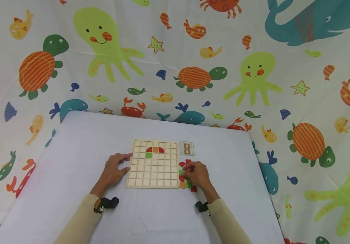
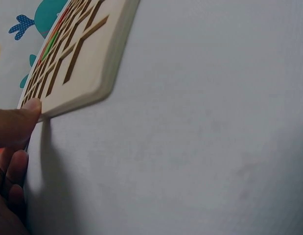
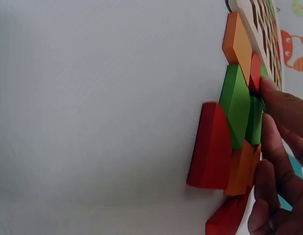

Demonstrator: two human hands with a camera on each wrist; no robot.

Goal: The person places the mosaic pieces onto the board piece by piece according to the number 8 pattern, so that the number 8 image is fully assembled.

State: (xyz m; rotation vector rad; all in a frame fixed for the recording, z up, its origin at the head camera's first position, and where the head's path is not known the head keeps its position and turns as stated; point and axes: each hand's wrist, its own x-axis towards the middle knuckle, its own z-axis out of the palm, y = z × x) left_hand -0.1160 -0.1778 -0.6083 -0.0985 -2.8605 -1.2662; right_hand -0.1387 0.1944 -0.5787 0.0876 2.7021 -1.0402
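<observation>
We start at the left of the head view, where our left hand (image 1: 114, 169) rests on the white tabletop (image 1: 71, 152) against the left edge of the wooden grid board (image 1: 153, 164). Its fingers are spread and fairly straight, the thumb and forefinger touching the board's rim rather than curling around it. In the left wrist view a fingertip (image 2: 29, 110) presses the board's (image 2: 78, 58) near corner, and the board lies flat on the cloth.

The board sits in the lower middle of the head frame, nearly square, its sides running roughly parallel to the tabletop's edges. In its upper rows we see a red and orange arch of pieces (image 1: 155, 149) with one green square piece (image 1: 149, 155) just under its left end. A small pattern card (image 1: 187, 148) lies just beside the board's upper right corner.

Further right, our right hand (image 1: 196, 174) lies on the pile of loose coloured pieces (image 1: 185, 183), just beside the board's right edge. Its fingers are curled down onto the pieces; in the right wrist view the fingertips (image 3: 283, 107) press on a green piece (image 3: 237, 105) and its neighbours, but we cannot tell whether any single piece is pinched. There the pieces run in a line from the top of the frame downward: orange piece (image 3: 237, 44), green, then a red quarter-round piece (image 3: 210, 147).
</observation>
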